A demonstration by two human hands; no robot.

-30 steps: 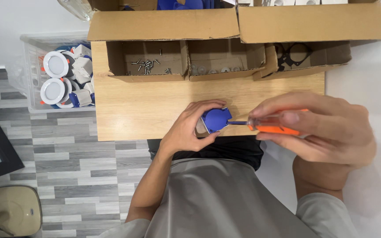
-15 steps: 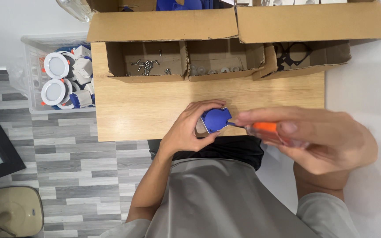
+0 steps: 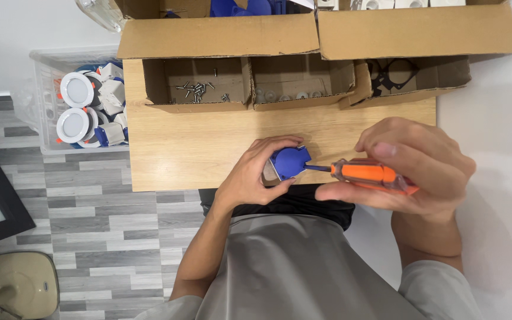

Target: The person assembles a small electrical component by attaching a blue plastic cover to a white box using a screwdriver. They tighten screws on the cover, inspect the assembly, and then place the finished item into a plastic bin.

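My left hand (image 3: pixel 254 175) grips a small light fitting with a blue back cover (image 3: pixel 289 162), held at the near edge of the wooden table (image 3: pixel 196 148). An orange-handled screwdriver (image 3: pixel 367 172) is in my right hand (image 3: pixel 413 172), its metal tip touching the blue cover from the right. Most of the fitting is hidden under my left fingers.
Open cardboard boxes line the table's far side: one with screws (image 3: pixel 198 90), one with small clear parts (image 3: pixel 294 93), one with black rings (image 3: pixel 393 74). A clear plastic bin (image 3: pixel 51 104) of white round lights stands on the floor to the left. A beige stool (image 3: pixel 21 284) sits lower left.
My right hand has turned on the screwdriver, so more of the orange handle shows now. My left hand and the blue-backed fitting stay in place.
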